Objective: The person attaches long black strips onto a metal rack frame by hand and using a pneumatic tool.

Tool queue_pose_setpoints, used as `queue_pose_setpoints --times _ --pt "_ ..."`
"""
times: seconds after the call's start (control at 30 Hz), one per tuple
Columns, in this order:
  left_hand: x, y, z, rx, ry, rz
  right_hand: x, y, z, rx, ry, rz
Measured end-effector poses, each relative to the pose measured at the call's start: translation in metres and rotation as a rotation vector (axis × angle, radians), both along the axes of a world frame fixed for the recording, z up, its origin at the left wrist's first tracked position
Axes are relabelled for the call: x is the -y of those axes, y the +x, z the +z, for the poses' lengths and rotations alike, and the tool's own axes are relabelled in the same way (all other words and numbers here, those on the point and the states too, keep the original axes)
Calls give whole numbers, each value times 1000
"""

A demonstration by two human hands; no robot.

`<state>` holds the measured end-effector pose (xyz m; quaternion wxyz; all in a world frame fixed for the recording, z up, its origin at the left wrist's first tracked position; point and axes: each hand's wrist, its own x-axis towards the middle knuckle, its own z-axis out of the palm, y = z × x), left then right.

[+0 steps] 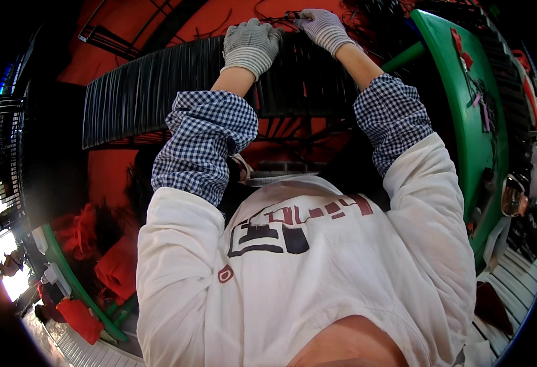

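Note:
A long black panel of closely set, narrow strips (158,79) lies across in front of me, bending slightly toward its left end. My left hand (251,48), in a grey-white knitted glove, rests over the panel's far edge with its fingers curled down on it. Just right of it, my right hand (323,30), in a similar glove, is closed at the same far edge. Its fingertips pinch together where thin black strips (290,17) show; the exact grip is partly hidden. Checked sleeve covers (213,134) wrap both my forearms.
A green table edge (458,92) stands close on the right, with small tools and a pink-purple item on its top. Loose dark strands (366,30) lie on the red surface beyond. At lower left are red cloth (118,269) and a curved green rim (79,287).

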<state>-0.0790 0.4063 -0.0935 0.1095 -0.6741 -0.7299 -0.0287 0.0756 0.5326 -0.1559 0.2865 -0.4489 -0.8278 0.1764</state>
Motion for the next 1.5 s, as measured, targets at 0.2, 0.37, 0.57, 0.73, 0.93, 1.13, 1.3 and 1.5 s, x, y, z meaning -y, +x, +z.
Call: queue_pose_setpoints --times 0.2,0.37,0.57,0.73,0.93,1.13,1.3,1.5 --pt "8 -1 -5 1 11 -15 54 5 76 536 485 -54" --pt "16 13 2 -3 10 6 33 0 42 434 505 58" --pt "8 40 26 195 -191 181 41 3 8 -14 29 -78" --pt "-19 34 18 95 -222 241 38 10 3 -224 159 -19" --pt "-79 -13 1 19 -221 69 57 20 15 -289 96 11" --pt "-87 2 0 846 -319 104 56 24 7 -346 41 -38" --pt "-66 -9 6 -142 -311 -539 59 24 14 -279 75 -28" --pt "-71 16 49 1202 -394 92 64 42 10 -413 118 -11"
